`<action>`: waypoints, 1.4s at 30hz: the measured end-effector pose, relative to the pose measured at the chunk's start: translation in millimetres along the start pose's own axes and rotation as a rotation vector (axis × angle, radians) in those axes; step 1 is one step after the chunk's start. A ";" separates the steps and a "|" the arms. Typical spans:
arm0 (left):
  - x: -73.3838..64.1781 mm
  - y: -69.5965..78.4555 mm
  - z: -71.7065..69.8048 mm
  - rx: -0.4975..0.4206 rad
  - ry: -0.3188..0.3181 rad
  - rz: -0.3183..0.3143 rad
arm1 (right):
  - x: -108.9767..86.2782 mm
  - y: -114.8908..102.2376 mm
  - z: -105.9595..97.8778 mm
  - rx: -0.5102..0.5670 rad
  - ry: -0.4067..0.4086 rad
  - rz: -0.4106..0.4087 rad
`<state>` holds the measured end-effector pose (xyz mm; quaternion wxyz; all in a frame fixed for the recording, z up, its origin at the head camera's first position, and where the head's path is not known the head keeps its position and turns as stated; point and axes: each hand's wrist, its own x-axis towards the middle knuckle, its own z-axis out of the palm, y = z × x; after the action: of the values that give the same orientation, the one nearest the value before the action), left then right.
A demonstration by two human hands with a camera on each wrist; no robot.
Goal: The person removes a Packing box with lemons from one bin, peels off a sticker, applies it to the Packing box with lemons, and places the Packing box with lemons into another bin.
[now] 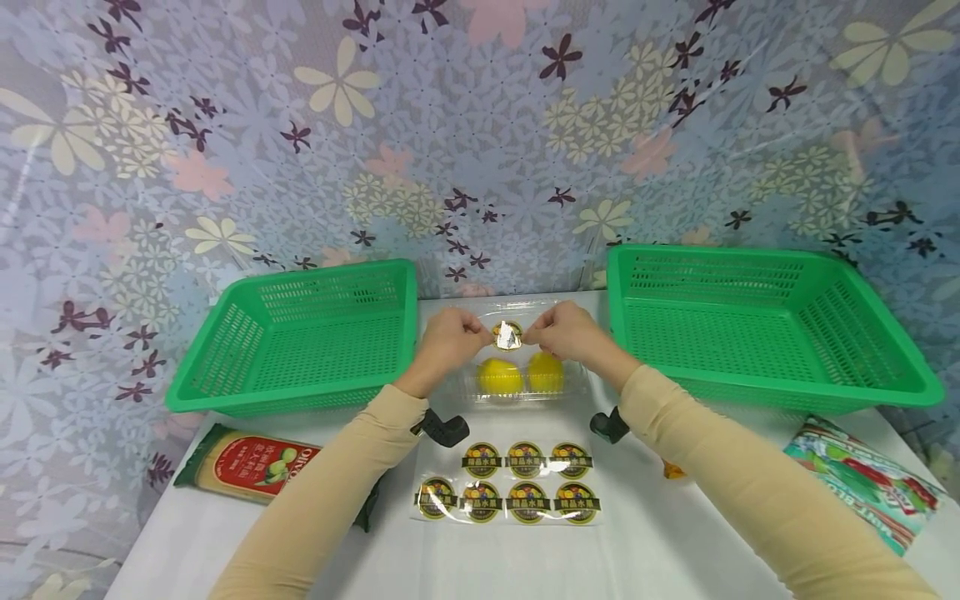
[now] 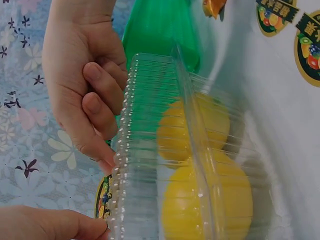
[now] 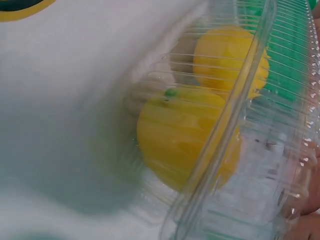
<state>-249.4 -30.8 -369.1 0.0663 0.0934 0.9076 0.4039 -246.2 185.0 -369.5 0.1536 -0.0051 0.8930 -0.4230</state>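
Observation:
A clear plastic fruit box [image 1: 487, 395] with a ridged lid stands at the table's middle. Inside it lie two yellow fruits, a left one [image 1: 500, 379] and a right one [image 1: 545, 375]; their kind is unclear. Over the lid's top, a round gold-and-black sticker [image 1: 507, 336] shines with glare. My left hand [image 1: 452, 340] pinches the sticker's left edge, and my right hand [image 1: 568, 332] pinches its right edge. From the left wrist, the sticker [image 2: 103, 197] shows between both hands behind the lid's edge. Whether it touches the lid, I cannot tell.
Green baskets stand on the left [image 1: 322, 354] and right [image 1: 720, 333]. Nearer me lies a sheet of round fruit stickers [image 1: 504, 492]. A red-labelled pasta packet [image 1: 255, 467] lies left, a green-and-red bag [image 1: 862, 479] right. Two black objects [image 1: 446, 428] sit by the wrists.

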 end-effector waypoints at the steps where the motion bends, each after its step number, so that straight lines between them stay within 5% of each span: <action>1: 0.4 -0.3 -0.1 0.010 0.002 0.007 | 0.4 -0.2 0.5 -0.009 0.001 0.000; 28: 2.4 2.4 0.0 0.103 -0.008 -0.012 | -0.8 -9.4 6.9 -0.194 0.035 -0.022; 42: 1.3 -1.3 4.8 0.189 0.059 0.095 | -3.7 -9.3 15.3 -0.267 0.114 -0.068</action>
<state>-249.8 -27.9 -373.3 0.0110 0.1300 0.9378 0.3216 -239.6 168.0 -370.6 0.0864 -0.0317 0.9479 -0.3050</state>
